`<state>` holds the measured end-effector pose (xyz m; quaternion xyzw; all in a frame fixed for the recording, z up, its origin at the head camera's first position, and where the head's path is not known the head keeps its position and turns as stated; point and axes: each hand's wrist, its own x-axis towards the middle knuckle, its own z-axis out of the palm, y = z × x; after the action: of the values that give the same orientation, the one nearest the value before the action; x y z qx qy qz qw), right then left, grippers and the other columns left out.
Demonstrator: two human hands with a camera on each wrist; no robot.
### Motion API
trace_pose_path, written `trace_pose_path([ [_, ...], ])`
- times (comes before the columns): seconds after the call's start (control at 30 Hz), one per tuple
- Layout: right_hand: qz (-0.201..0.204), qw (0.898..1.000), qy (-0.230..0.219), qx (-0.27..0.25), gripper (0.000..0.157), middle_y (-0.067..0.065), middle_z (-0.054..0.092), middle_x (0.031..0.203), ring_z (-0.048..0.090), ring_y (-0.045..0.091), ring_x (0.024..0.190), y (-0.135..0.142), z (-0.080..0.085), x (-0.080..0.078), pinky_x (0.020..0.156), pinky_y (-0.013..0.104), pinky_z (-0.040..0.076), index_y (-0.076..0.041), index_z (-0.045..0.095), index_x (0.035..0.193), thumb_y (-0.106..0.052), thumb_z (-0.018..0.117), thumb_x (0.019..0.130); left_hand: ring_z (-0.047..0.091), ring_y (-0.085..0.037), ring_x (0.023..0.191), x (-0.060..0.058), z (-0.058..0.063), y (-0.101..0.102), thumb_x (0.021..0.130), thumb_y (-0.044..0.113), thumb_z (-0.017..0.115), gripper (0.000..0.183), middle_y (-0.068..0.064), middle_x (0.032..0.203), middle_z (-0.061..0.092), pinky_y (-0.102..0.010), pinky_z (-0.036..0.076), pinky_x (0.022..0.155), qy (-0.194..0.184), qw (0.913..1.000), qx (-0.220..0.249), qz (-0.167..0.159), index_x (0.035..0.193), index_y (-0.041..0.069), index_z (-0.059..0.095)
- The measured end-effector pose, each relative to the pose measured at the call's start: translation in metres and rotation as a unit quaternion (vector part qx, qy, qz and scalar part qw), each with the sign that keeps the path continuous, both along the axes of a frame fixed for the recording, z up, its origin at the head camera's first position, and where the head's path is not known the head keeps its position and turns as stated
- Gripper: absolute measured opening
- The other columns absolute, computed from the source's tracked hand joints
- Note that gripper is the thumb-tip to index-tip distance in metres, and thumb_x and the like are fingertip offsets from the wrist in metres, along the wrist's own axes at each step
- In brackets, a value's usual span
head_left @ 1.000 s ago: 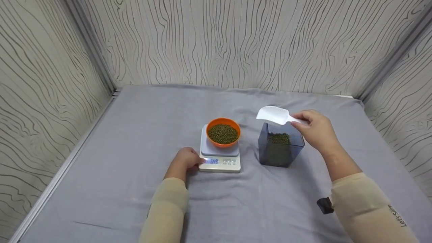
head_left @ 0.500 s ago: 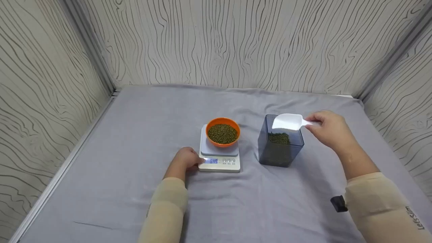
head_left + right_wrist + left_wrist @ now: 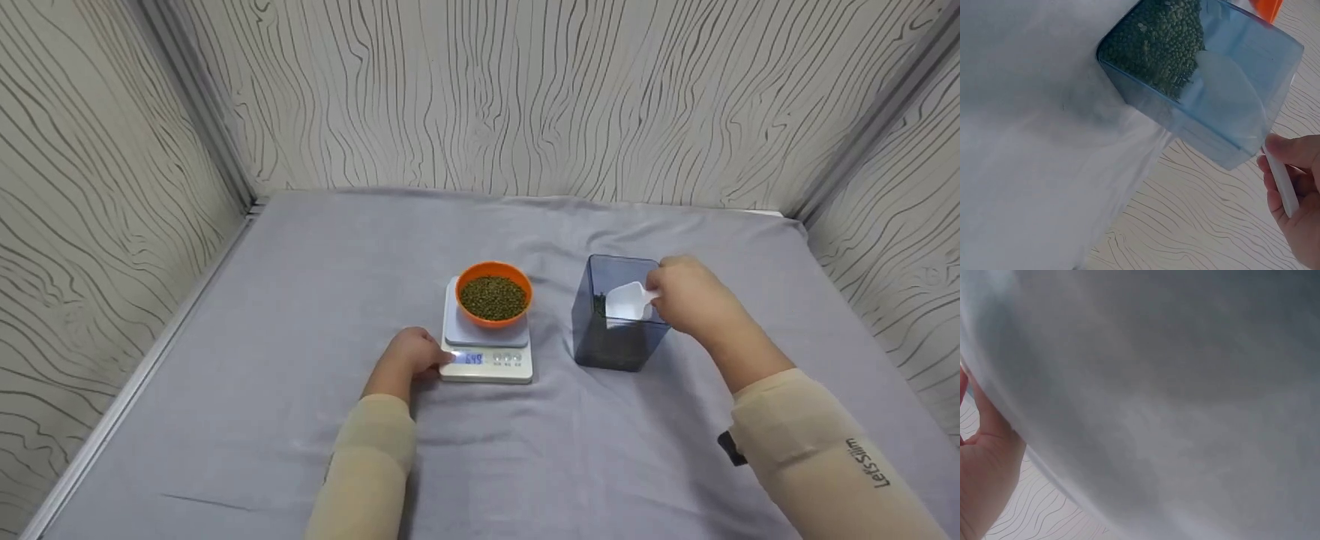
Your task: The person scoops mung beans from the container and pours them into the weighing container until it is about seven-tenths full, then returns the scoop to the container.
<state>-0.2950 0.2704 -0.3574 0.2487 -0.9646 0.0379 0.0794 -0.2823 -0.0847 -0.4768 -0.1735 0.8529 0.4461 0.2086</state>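
Note:
My right hand (image 3: 694, 296) grips the handle of a white plastic scoop (image 3: 626, 301). The scoop's bowl is down inside a clear blue-tinted square container (image 3: 589, 322), its tip against the green mung beans (image 3: 1154, 48) in the right wrist view. My left hand (image 3: 414, 352) holds the left front edge of a white digital kitchen scale (image 3: 487, 371), thumb on top beside the lit display. In the left wrist view only part of the left hand (image 3: 988, 467) shows, and the scale is out of sight. An orange bowl (image 3: 463, 309) of mung beans sits on the scale's platform.
A grey cloth (image 3: 300, 300) with wrinkles covers the table. Wood-grain patterned panels (image 3: 465, 97) rise at the back and both sides. The container stands to the right of the scale, a small gap between them.
The scoop first swung right from above the container's left side, then went down into the container with my right hand. My left hand stayed at the scale, whose display still appears to read 649.

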Motion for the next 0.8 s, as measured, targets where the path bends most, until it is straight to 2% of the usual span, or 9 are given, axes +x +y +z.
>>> trace_pose_path([
  [0.2,-0.010,0.998,-0.037,0.044,0.009,0.014,0.057,0.072,0.054,0.035,0.073,-0.009,-0.007,-0.006,0.070,0.046,0.044,0.004,0.064,0.076,0.006,0.064,0.068,0.053,-0.016,0.067,0.001,0.001,-0.001,0.077,0.020,0.073,0.024,-0.005,0.075,0.057,-0.027,0.044,0.058,0.004,1.0000,-0.006,-0.005,0.087,0.005,0.057],
  [0.4,-0.014,0.995,-0.045,0.089,0.010,0.012,0.055,0.069,0.053,0.033,0.069,-0.015,-0.013,-0.011,0.067,0.045,0.044,0.000,0.062,0.071,0.007,0.065,0.064,0.052,-0.015,0.066,0.005,0.005,-0.001,0.077,0.018,0.073,0.022,-0.004,0.074,0.055,-0.026,0.043,0.058,0.019,0.9998,0.001,-0.008,0.084,0.005,0.057],
  [0.67,-0.004,0.993,-0.047,0.105,0.015,0.013,0.055,0.064,0.055,0.035,0.068,-0.024,-0.014,-0.014,0.067,0.047,0.045,-0.002,0.058,0.064,0.009,0.056,0.073,0.051,-0.015,0.063,0.005,0.004,-0.001,0.077,0.017,0.073,0.021,-0.004,0.071,0.055,-0.026,0.043,0.056,0.017,0.9999,0.002,-0.001,0.081,0.006,0.056],
  [0.8,-0.003,0.991,-0.067,0.114,0.014,0.012,0.055,0.063,0.055,0.033,0.065,-0.026,-0.013,-0.017,0.066,0.046,0.045,-0.002,0.057,0.064,0.010,0.055,0.071,0.051,-0.015,0.063,0.004,0.002,-0.001,0.076,0.018,0.074,0.021,-0.004,0.070,0.055,-0.026,0.042,0.055,0.015,0.9999,0.000,-0.001,0.079,0.007,0.056],
])
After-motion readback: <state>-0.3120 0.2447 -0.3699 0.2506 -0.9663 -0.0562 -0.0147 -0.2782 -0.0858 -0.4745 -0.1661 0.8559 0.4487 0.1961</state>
